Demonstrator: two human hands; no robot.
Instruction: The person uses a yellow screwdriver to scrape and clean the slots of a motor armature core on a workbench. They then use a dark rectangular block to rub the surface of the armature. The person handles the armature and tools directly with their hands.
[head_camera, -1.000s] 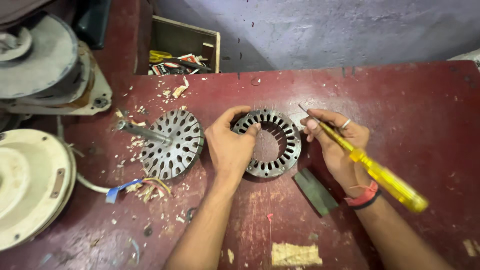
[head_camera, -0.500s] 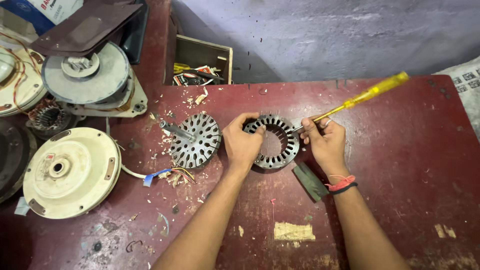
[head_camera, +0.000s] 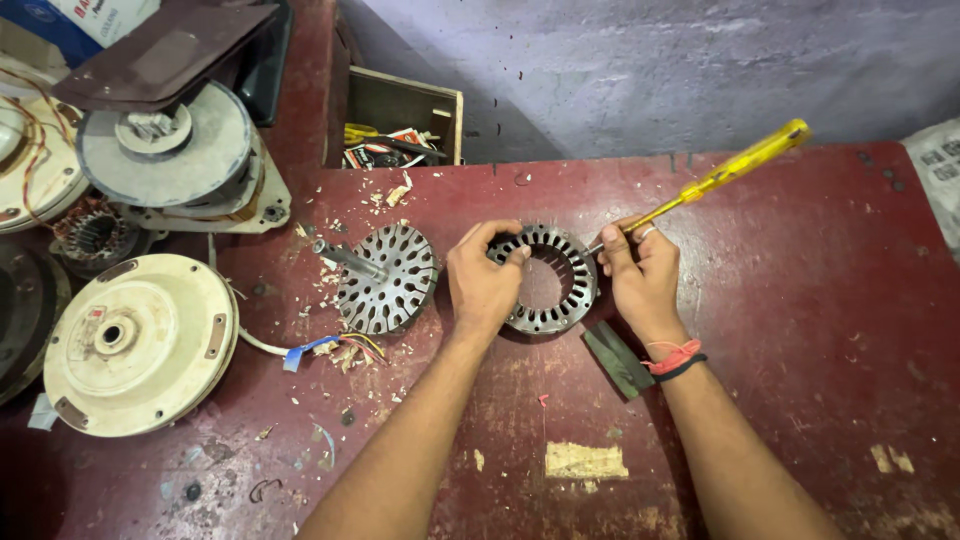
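While left hand (head_camera: 482, 283) covers stator ring (head_camera: 556, 286) rim; screwdriver (head_camera: 712, 181) tip hidden.

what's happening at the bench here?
A person works on a slotted metal ring lying on a red table. The left hand steadies its left edge. The right hand holds a yellow-handled screwdriver, tip at the ring's right edge. A finned metal disc lies just left.

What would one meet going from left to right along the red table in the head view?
Cream motor cover → slotted rotor disc → left hand → stator ring → right hand → yellow screwdriver handle, raised up to the right.
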